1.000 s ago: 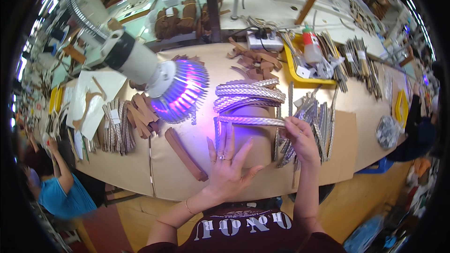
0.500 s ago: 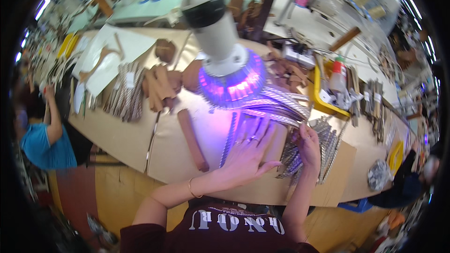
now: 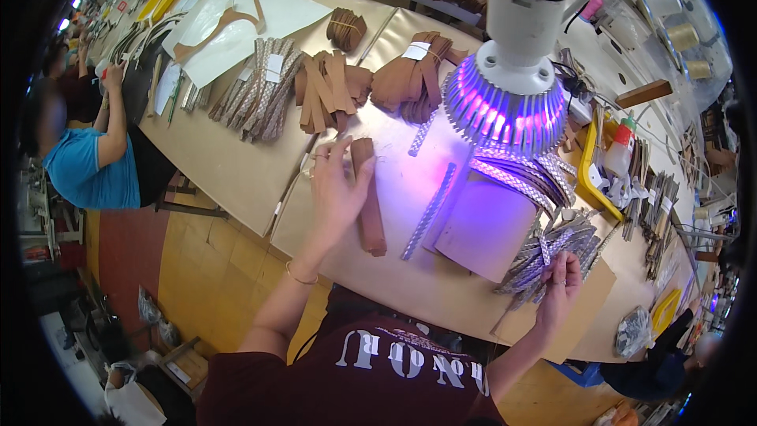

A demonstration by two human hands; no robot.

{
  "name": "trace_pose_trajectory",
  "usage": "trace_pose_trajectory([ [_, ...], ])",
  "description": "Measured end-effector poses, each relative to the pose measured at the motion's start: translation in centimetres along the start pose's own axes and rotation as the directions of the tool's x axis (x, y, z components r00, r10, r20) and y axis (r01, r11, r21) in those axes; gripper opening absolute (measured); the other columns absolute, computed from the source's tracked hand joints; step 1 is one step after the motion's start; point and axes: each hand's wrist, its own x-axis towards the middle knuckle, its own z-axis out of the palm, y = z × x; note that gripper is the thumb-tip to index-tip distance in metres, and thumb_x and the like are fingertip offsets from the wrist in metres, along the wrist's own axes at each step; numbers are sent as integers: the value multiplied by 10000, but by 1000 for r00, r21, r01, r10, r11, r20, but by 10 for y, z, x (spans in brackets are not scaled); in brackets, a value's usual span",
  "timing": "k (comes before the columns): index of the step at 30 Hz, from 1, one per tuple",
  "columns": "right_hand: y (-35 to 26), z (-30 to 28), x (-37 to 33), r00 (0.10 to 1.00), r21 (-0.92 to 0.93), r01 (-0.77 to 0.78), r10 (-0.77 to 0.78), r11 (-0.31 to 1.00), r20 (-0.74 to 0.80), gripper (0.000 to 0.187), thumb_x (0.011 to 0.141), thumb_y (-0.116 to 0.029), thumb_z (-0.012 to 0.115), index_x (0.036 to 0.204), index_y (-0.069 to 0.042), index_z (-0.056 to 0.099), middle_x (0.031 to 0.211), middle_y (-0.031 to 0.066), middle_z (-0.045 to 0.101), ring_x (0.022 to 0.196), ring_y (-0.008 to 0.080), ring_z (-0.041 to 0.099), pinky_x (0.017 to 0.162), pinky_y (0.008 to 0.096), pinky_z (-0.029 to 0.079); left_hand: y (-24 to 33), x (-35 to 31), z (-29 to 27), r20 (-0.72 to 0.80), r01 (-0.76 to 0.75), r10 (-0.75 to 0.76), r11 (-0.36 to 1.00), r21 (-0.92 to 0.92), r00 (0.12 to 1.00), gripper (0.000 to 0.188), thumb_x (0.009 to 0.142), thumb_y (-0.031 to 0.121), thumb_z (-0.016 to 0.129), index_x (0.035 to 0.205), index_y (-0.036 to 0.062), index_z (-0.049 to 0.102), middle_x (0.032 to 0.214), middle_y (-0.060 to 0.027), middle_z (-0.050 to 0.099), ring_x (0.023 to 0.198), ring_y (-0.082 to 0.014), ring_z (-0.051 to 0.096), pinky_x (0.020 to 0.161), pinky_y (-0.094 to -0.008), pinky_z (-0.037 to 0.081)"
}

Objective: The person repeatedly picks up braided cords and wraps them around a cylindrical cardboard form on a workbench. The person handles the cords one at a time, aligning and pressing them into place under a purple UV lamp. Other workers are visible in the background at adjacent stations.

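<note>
Partly along: braided strips (image 3: 516,180) bunched at the board, plenty more loose

Several braided lengths lie together at the far edge of the tan board (image 3: 485,229), beneath the lamp (image 3: 505,102). Judging by the loose pile (image 3: 516,272) right of it, much remains; one separate strip (image 3: 430,211) lies on the desk (image 3: 236,181) to its left. The right hand's (image 3: 561,272) grip seems pinched on a braided strip over that pile. The left hand (image 3: 337,181) is loosely spread beside a brown strip stack (image 3: 369,209); contact is unclear.
</note>
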Motion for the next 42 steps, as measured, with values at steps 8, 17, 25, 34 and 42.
trace_pose_trajectory([
  [8,-50,52,-26,982,-137,119,-96,983,160,116,955,-110,639,958,-21,564,797,-20,519,699,45,450,635,190,359,-24,11,0,109,2,9,995,-100,994,403,782,191,801,1129,28,678,919,-57,570,741,-163,533,681,-300,484],
  [17,-59,149,-34,810,-465,455,-137,760,570,173,906,-98,672,1052,-15,630,856,116,628,695,206,612,646,323,495,-23,17,-3,105,-79,102,977,-200,989,367,796,164,784,1127,43,683,975,-77,579,741,-170,537,696,-303,482],
  [25,7,260,-6,788,-429,480,-161,765,594,242,951,-76,525,1178,-76,609,1022,166,559,905,362,612,796,439,491,-38,22,-3,58,-148,160,974,-171,985,255,840,77,740,1086,17,708,905,-71,616,657,-131,558,614,-264,456],
  [34,33,284,14,784,-398,483,-183,780,593,355,826,-3,574,1154,-122,637,1009,154,549,936,356,598,786,449,500,-35,26,-4,94,-33,62,958,-286,994,251,832,19,744,1078,-5,699,851,-40,625,651,-82,589,557,-217,479],
  [42,40,284,12,771,-442,530,-194,723,607,301,821,-9,592,1097,-105,662,991,145,559,942,330,603,785,436,501,-39,39,-12,246,-67,120,975,-213,962,139,839,59,757,943,-21,709,891,-46,639,677,-73,619,597,-218,496],
])
